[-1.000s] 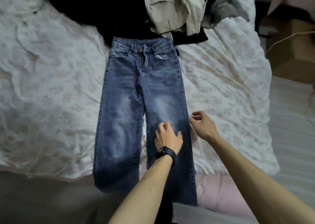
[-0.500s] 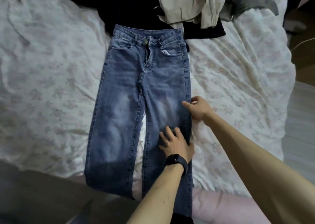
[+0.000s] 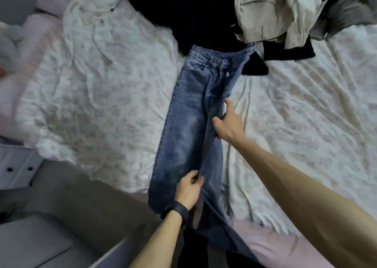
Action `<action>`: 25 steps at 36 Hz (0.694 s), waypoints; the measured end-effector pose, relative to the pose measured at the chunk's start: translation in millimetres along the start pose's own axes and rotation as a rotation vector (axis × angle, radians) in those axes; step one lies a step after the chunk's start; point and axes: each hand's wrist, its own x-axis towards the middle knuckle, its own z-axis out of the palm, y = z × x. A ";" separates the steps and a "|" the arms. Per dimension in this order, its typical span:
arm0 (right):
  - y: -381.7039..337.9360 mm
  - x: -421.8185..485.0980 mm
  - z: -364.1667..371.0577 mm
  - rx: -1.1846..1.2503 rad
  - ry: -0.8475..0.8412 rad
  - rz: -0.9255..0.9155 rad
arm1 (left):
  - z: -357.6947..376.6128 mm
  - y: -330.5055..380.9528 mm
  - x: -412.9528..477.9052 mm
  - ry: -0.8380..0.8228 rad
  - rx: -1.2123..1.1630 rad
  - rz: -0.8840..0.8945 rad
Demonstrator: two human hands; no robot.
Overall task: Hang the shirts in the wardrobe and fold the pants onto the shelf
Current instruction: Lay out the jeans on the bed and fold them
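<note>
Jeans (image 3: 189, 114) lie half-folded lengthwise on the bed (image 3: 102, 84), my left hand (image 3: 188, 189) pinching a leg, right hand (image 3: 229, 124) pressing, fingers (image 3: 227, 104) straight; shelving and the clothes pile (image 3: 265, 12) remain.

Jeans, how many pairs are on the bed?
1. The blue jeans lie lengthwise in the middle of the bed, waistband toward the clothes pile; more could be buried in that pile.

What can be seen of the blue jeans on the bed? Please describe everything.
The jeans are faded blue denim, front up, with waistband, fly and a pocket showing. They lie lengthwise on the wrinkled floral sheet, legs close together, hems hanging over the bed's edge. The waistband touches a black garment. The left hand pinches fabric between the lower legs; the right hand rests on the thigh's outer edge.
</note>
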 end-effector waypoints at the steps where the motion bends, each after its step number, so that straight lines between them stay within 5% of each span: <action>1: -8.3 0.7 9.2 -0.012 -0.013 -0.008 | -15.9 -4.4 4.5 0.019 -0.023 -0.021; 7: -60.5 20.0 93.3 -0.170 -0.061 -0.104 | -116.5 -33.7 34.7 0.183 0.055 -0.031; 13: -44.7 52.7 152.1 -0.498 -0.387 -0.035 | -167.1 -50.3 85.9 0.113 0.303 -0.069; 25: -25.8 -9.0 142.9 -0.233 0.017 0.083 | -183.5 25.8 130.5 -0.061 0.340 0.102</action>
